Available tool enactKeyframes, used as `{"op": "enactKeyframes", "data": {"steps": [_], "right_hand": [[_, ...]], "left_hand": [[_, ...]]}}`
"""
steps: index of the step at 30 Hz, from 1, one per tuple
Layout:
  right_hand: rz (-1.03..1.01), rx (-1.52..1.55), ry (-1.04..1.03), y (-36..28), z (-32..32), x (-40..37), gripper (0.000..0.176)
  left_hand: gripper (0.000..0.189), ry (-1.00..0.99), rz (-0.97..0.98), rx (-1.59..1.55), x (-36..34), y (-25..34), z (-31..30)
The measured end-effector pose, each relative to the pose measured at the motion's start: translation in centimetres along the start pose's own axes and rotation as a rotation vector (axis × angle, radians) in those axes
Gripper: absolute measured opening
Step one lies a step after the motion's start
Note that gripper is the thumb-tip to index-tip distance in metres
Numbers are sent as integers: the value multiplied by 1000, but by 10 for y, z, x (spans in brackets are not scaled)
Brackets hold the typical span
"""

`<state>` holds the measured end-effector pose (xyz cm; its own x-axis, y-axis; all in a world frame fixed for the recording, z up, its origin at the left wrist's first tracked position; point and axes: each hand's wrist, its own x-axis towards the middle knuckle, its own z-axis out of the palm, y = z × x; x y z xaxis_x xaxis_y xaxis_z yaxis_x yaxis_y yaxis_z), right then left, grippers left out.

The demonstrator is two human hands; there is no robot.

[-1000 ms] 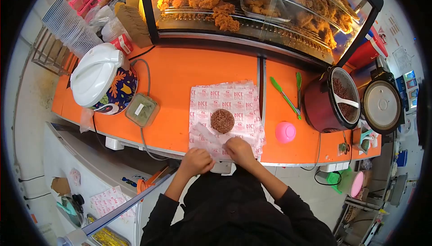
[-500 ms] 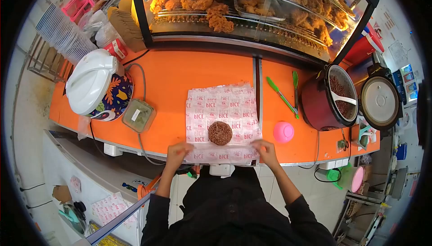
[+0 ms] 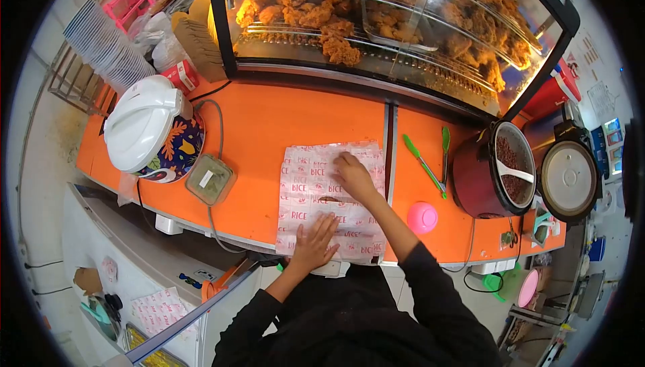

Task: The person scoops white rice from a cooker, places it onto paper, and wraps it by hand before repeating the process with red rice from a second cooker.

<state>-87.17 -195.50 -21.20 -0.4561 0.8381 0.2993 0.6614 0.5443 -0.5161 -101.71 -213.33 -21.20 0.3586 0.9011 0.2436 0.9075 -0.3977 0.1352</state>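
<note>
A sheet of rice wrapping paper (image 3: 302, 182), white with red print, lies on the orange counter in front of me. Its folded layers cover the round mound of brown-red rice (image 3: 329, 199), of which only a thin dark strip shows. My left hand (image 3: 314, 243) rests flat on the near part of the paper, fingers spread. Farther up, my right hand (image 3: 354, 177) has its fingers bent down onto the far part of the paper, seemingly pinching it; the fingertips are partly hidden. A pink bowl (image 3: 422, 217) sits to the right of the paper.
Green-tipped tongs (image 3: 424, 165) lie right of the paper. Beyond them stands an open rice cooker (image 3: 474, 172) with a white scoop (image 3: 514, 172). A lidded patterned pot (image 3: 151, 125) and a green-tinted container (image 3: 210, 179) are at left. A fried chicken display case (image 3: 302, 71) lines the back.
The paper has been folded over the rice mound, which was fully visible before. My hands have left the near corners: the left lies flat on the paper, the right has reached farther up.
</note>
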Motion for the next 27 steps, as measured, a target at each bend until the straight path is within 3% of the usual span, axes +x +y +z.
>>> {"op": "enactKeyframes", "data": {"steps": [3,5,6,8,12,14,16,18,19,20,21,22,23,25,27], "right_hand": [[-59,52,-155,-3,2,36,39],[58,-169,-531,-8,-1,53,47],[55,-166,-541,-7,1,62,47],[103,-153,-861,-9,1,77,46],[42,149,-736,-27,-15,64,28],[18,176,-705,-29,-22,50,28],[-187,-7,-635,-24,-23,41,36],[-293,-238,-824,-46,-42,21,38],[-324,-298,-735,-51,-37,-5,36],[-354,-357,-643,-58,-32,-34,34],[-292,-297,-528,-70,-31,-56,36],[-231,-237,-412,-82,-31,-73,39],[-226,-236,-408,-88,-25,-87,39],[-204,-216,-158,-93,-10,-104,50],[-141,-145,-110,-101,-1,-113,54]], "left_hand": [[71,-62,-97,-29,2,12,2],[73,-60,-150,-62,7,21,1],[76,-56,-194,-95,9,26,0],[77,-61,-247,-122,15,32,1],[79,-97,-350,-77,25,36,-1],[79,-78,-359,-83,28,37,-1],[78,-55,-352,-80,30,34,-1],[80,15,-321,-98,30,32,-1],[80,14,-321,-102,27,31,2],[77,-134,-348,-184,21,29,9],[74,-284,-371,-264,15,26,16],[74,-286,-368,-264,8,21,24],[70,-170,-278,-143,0,15,32],[67,-52,-175,-18,-14,0,42],[59,711,-138,-202,-16,-10,31]]}}
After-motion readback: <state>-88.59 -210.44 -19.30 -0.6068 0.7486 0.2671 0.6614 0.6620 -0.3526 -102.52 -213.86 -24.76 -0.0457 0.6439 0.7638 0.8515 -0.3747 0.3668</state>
